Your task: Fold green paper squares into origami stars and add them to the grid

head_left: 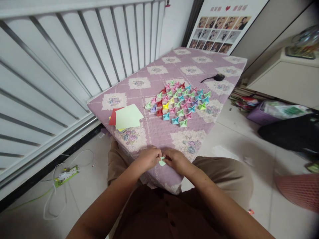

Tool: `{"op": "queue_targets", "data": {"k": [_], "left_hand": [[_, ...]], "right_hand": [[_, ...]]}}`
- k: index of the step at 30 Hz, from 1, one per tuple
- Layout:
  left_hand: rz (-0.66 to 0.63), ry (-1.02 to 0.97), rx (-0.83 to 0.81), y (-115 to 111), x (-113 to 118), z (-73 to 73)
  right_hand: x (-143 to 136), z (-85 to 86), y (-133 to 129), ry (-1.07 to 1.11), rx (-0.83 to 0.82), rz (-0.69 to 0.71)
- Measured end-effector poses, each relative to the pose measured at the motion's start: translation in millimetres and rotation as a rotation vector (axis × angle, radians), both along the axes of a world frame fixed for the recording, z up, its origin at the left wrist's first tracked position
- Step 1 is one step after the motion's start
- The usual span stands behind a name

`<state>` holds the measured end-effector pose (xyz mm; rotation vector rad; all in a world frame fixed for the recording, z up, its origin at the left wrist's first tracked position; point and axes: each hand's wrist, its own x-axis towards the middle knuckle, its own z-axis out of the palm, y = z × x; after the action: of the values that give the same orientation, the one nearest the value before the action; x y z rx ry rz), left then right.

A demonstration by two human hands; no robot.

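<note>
A small light green folded paper [162, 161] lies between my hands near the table's front corner. My left hand [150, 157] pinches its left side, and my right hand [177, 160] has its fingers closed on the right side. Beyond them, several folded paper pieces [181, 103] in red, pink, yellow, green, blue and purple stand in slanting rows. To their left is a loose stack of flat paper sheets [128, 117], pale green on top with red and yellow showing beneath.
The table [159, 131] has a purple floral cloth. A black object with a thin tail [218, 77] lies at its back right. White railings [74, 49] border the left side; a power strip [66, 176] sits on the floor.
</note>
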<state>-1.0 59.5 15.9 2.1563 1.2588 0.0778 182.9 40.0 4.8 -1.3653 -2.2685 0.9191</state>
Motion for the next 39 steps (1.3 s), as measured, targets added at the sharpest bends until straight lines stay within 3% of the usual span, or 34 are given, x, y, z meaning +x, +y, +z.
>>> {"op": "queue_targets", "data": {"k": [9,20,26,33,39], "left_hand": [[-0.049,0.073,0.047,-5,2,4.3],[-0.120,0.165,0.125,-10,-1,-0.9],[-0.103,0.166,0.144,-13,0,-2.8],[-0.088,0.120,0.132,-11,6,5.4],[-0.162,0.194,0.126,-6,9,8.3]], "right_hand": [[3,-0.1,-3,0.008,0.065,0.035],[2,-13.9,-11,-0.069,0.321,0.065],[4,-18.1,-12,-0.033,0.312,0.028],[5,-18.7,-11,0.027,0.290,0.024],[9,-16.4,-7,0.106,0.226,0.072]]}}
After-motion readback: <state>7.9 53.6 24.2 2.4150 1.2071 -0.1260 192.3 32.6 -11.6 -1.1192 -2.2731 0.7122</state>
